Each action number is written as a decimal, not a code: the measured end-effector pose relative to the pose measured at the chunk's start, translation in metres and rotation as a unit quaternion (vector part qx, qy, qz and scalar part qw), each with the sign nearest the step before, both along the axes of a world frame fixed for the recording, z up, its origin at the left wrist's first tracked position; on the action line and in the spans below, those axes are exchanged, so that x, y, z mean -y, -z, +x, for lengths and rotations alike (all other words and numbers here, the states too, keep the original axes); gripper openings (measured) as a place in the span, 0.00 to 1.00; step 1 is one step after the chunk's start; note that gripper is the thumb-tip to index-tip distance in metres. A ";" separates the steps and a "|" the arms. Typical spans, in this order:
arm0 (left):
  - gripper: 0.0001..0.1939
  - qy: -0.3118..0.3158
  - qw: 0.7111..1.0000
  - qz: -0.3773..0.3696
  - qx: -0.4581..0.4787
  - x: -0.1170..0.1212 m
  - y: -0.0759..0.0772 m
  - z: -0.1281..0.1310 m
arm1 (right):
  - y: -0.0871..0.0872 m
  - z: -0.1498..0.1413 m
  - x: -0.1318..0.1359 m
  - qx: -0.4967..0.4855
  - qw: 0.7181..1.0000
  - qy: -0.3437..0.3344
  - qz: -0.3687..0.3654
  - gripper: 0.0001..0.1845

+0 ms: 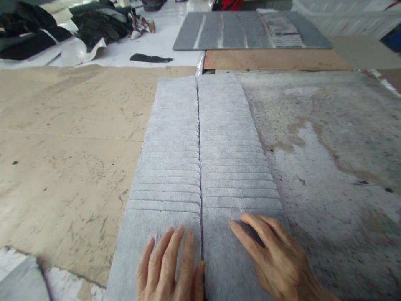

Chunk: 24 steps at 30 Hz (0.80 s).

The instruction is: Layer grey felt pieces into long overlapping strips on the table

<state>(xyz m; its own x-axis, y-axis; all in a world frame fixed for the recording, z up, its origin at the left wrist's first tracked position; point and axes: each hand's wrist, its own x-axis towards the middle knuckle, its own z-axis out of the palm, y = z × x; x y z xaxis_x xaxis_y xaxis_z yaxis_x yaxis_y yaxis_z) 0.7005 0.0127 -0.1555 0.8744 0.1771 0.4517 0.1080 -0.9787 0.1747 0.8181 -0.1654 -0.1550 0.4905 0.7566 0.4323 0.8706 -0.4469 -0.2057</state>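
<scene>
Two long rows of overlapping grey felt pieces (200, 167) lie side by side on the table, running away from me. My left hand (171, 269) rests flat on the nearest piece of the left row, fingers stretched out together. My right hand (275, 259) lies on the nearest piece of the right row, fingers spread and slightly bent, fingertips pressing the felt near the row's right edge. Neither hand holds anything.
Tan cardboard (69, 142) covers the table at left; a stained grey sheet (328, 142) lies at right. Further back are a second grey board with felt strips (250, 29), a wooden board (275, 60) and a heap of dark fabric scraps (97, 21).
</scene>
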 end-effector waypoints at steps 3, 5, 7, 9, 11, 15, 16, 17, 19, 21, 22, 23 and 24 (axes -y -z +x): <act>0.15 0.051 0.998 -0.042 0.014 0.013 0.002 0.010 | -0.002 -0.001 -0.001 0.000 1.000 0.000 -0.002 0.21; 0.15 0.073 0.995 -0.070 0.010 0.021 0.004 0.018 | -0.005 -0.001 -0.002 -0.014 1.000 0.002 0.007 0.20; 0.15 0.082 0.993 -0.085 -0.004 0.025 0.004 0.024 | -0.011 0.001 -0.003 -0.043 0.999 0.015 0.026 0.17; 0.15 0.083 0.993 -0.083 -0.018 0.026 0.004 0.028 | -0.016 0.006 -0.001 -0.066 0.996 0.040 0.035 0.13; 0.15 0.087 0.993 -0.070 -0.022 0.024 0.003 0.030 | -0.020 0.013 0.004 -0.063 0.996 0.065 0.020 0.11; 0.15 0.102 0.993 -0.047 -0.020 0.019 -0.001 0.033 | -0.025 0.029 0.011 -0.064 0.994 0.086 -0.036 0.11; 0.15 0.103 0.993 -0.047 -0.023 0.018 -0.002 0.034 | -0.026 0.032 0.011 -0.078 0.992 0.088 -0.044 0.11; 0.15 0.103 0.993 -0.048 -0.027 0.017 -0.004 0.036 | -0.027 0.035 0.010 -0.096 0.990 0.090 -0.050 0.11; 0.15 0.103 0.993 -0.050 -0.032 0.017 -0.006 0.038 | -0.031 0.040 0.008 -0.132 0.985 0.098 -0.054 0.12; 0.15 0.099 0.994 -0.046 -0.030 0.019 -0.008 0.039 | -0.033 0.044 0.006 -0.162 0.980 0.100 -0.054 0.12; 0.14 0.093 0.994 -0.043 -0.027 0.021 -0.008 0.039 | -0.033 0.045 0.006 -0.172 0.979 0.097 -0.052 0.10; 0.13 0.086 0.995 -0.039 -0.023 0.024 -0.008 0.038 | -0.033 0.046 0.006 -0.181 0.978 0.090 -0.050 0.08; 0.13 0.077 0.996 -0.033 -0.018 0.027 -0.007 0.037 | -0.031 0.047 0.006 -0.186 0.978 0.083 -0.048 0.06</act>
